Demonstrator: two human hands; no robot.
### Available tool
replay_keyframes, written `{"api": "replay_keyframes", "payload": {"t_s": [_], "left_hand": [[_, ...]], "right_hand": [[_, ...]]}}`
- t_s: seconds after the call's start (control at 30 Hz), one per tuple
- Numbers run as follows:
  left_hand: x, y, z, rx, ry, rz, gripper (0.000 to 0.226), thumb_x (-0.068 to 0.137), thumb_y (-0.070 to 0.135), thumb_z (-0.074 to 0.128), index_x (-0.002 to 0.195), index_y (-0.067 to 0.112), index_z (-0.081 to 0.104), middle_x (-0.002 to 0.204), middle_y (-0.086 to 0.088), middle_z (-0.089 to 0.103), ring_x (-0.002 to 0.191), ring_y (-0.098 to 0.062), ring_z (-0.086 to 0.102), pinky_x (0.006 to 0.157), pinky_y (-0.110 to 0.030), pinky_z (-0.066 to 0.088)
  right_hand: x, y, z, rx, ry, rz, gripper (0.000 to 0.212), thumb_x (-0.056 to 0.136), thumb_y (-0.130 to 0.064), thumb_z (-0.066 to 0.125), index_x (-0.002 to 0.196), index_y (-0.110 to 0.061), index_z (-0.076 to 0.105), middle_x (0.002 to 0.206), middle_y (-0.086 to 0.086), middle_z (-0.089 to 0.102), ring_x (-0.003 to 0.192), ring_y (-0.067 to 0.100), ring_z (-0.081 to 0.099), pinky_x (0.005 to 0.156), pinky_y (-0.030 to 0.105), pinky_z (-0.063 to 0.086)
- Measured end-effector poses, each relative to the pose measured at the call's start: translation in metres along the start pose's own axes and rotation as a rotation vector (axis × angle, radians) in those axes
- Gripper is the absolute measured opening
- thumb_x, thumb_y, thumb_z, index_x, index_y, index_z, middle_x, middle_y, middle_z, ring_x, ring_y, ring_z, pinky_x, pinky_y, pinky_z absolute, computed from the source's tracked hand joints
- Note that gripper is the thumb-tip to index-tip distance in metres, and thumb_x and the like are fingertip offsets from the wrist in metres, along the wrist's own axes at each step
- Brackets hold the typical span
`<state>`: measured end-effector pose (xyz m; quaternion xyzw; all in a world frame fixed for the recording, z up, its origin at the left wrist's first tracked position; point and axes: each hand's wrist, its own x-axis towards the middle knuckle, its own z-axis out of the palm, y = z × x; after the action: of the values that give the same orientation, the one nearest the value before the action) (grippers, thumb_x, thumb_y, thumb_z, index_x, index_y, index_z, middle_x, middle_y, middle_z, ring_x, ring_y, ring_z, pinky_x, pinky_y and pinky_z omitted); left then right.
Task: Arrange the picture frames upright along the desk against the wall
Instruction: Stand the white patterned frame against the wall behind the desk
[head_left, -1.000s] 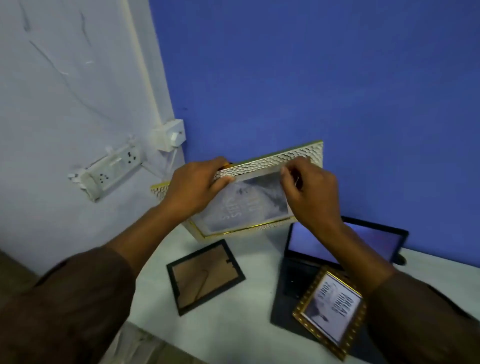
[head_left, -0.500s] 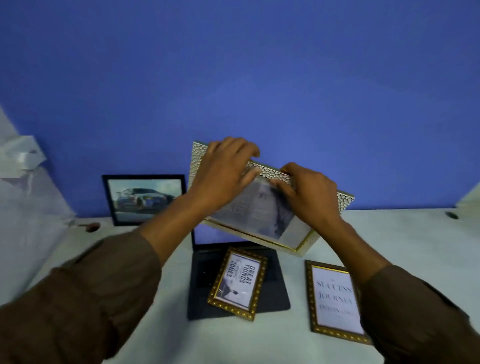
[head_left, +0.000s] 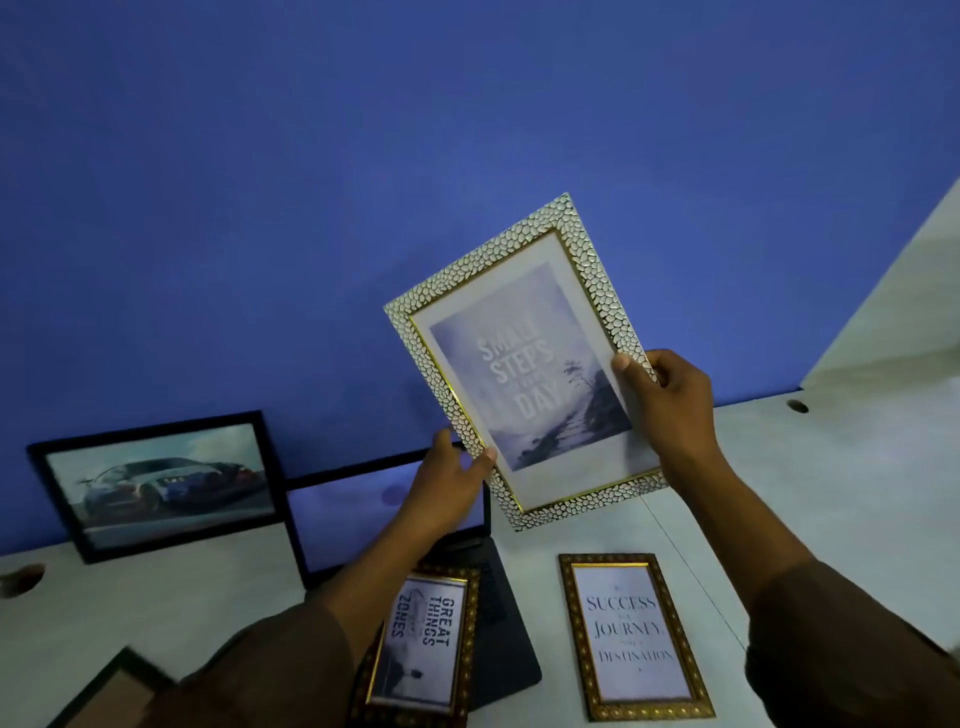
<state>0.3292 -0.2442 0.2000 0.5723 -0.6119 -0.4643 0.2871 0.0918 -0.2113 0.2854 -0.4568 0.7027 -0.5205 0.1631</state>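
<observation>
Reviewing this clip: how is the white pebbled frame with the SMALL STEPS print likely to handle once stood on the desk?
The white frame probably stays rigid, keeping flat though gripped only at its edges. Its glossy front suggests glass, so likely fragile. Tall and thin, it may tip unless leaned on the wall.

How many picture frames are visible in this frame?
5. White pebbled frame held in both hands; car frame against the wall; Great Things frame on the laptop; Success frame flat; dark frame cut off bottom-left.

Pebbled white-gold frame (head_left: 582, 291) showing glossy glazing; car picture frame (head_left: 156, 483) looking matt black; bench (head_left: 831, 493) appearing smooth white; wall (head_left: 363, 156) looking matt blue.
</observation>
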Motion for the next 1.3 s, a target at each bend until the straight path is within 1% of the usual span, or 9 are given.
{"api": "replay_keyframes", "payload": {"t_s": [0.13, 0.27, 0.4, 0.57, 0.7, 0.8, 0.97, 1.1, 1.3], "left_hand": [[0.024, 0.02, 0.007, -0.058, -0.027, 0.026, 0.07, 0.099, 0.047, 0.055, 0.152, 0.017, 0.022, 0.132, 0.004, 0.042, 0.124, -0.025, 0.049, 0.092, -0.031, 0.038], [0.047, 0.031, 0.025, -0.092, -0.089, -0.034, 0.075, 0.097, 0.047, 0.06, 0.154, 0.021, 0.019, 0.146, 0.003, 0.042, 0.128, -0.03, 0.054, 0.098, -0.037, 0.046], [0.073, 0.032, 0.057, -0.1, -0.116, -0.079, 0.087, 0.096, 0.042, 0.064, 0.156, 0.017, 0.007, 0.145, 0.002, 0.042, 0.134, -0.027, 0.047, 0.094, -0.03, 0.04], [0.115, 0.03, 0.112, -0.157, -0.021, -0.11, 0.123, 0.069, 0.063, 0.072, 0.157, 0.015, 0.0, 0.158, -0.002, 0.036, 0.141, -0.025, 0.04, 0.117, -0.043, 0.037], [0.154, 0.014, 0.153, -0.188, 0.085, -0.143, 0.099, 0.085, 0.036, 0.078, 0.155, 0.015, 0.011, 0.141, 0.007, 0.039, 0.129, -0.016, 0.043, 0.112, -0.032, 0.037], [0.174, -0.002, 0.165, -0.176, 0.151, -0.184, 0.093, 0.079, 0.038, 0.08, 0.149, 0.016, 0.022, 0.135, 0.004, 0.048, 0.123, -0.019, 0.051, 0.103, -0.03, 0.042], [0.207, -0.025, 0.177, -0.181, 0.259, -0.227, 0.074, 0.091, 0.018, 0.073, 0.148, 0.014, 0.025, 0.136, 0.004, 0.049, 0.123, -0.015, 0.05, 0.098, -0.023, 0.038], [0.227, -0.038, 0.179, -0.169, 0.325, -0.233, 0.078, 0.089, 0.01, 0.075, 0.148, 0.013, 0.024, 0.139, 0.006, 0.048, 0.129, -0.016, 0.05, 0.106, -0.028, 0.039], [0.244, -0.051, 0.181, -0.186, 0.364, -0.209, 0.073, 0.09, 0.008, 0.073, 0.146, 0.016, 0.026, 0.144, 0.003, 0.047, 0.128, -0.014, 0.05, 0.104, -0.021, 0.038]], "right_hand": [[0.02, 0.021, -0.002, 0.12, 0.013, 0.044, 0.039, 0.096, -0.051, 0.062, 0.108, -0.014, 0.068, 0.102, 0.001, 0.072, 0.089, 0.015, 0.066, 0.068, 0.026, 0.051], [0.049, 0.054, 0.0, 0.139, -0.007, 0.055, 0.035, 0.101, -0.045, 0.057, 0.125, -0.021, 0.066, 0.12, -0.001, 0.072, 0.109, 0.021, 0.068, 0.09, 0.04, 0.059], [0.086, 0.09, 0.006, 0.113, -0.079, 0.122, 0.029, 0.103, -0.027, 0.054, 0.131, -0.022, 0.061, 0.123, 0.0, 0.068, 0.11, 0.022, 0.066, 0.098, 0.044, 0.055], [0.145, 0.138, 0.02, 0.13, -0.23, 0.278, 0.044, 0.085, -0.003, 0.056, 0.126, -0.018, 0.056, 0.114, 0.004, 0.066, 0.106, 0.028, 0.068, 0.095, 0.051, 0.057], [0.182, 0.181, 0.037, 0.234, -0.355, 0.374, 0.053, 0.071, -0.008, 0.063, 0.122, -0.011, 0.05, 0.111, 0.01, 0.066, 0.103, 0.031, 0.067, 0.092, 0.051, 0.058], [0.2, 0.213, 0.057, 0.299, -0.436, 0.481, 0.058, 0.061, -0.011, 0.066, 0.116, -0.012, 0.046, 0.114, 0.016, 0.064, 0.104, 0.035, 0.066, 0.087, 0.05, 0.059], [0.222, 0.257, 0.096, 0.363, -0.548, 0.557, 0.05, 0.082, 0.007, 0.064, 0.122, -0.015, 0.043, 0.12, 0.008, 0.062, 0.111, 0.033, 0.063, 0.088, 0.044, 0.056], [0.236, 0.26, 0.118, 0.314, -0.615, 0.515, 0.058, 0.082, 0.005, 0.069, 0.129, -0.015, 0.041, 0.121, 0.002, 0.06, 0.115, 0.027, 0.061, 0.101, 0.044, 0.05], [0.243, 0.269, 0.131, 0.263, -0.64, 0.48, 0.068, 0.085, 0.002, 0.072, 0.14, -0.015, 0.035, 0.126, 0.003, 0.058, 0.112, 0.024, 0.06, 0.098, 0.042, 0.05]]}}
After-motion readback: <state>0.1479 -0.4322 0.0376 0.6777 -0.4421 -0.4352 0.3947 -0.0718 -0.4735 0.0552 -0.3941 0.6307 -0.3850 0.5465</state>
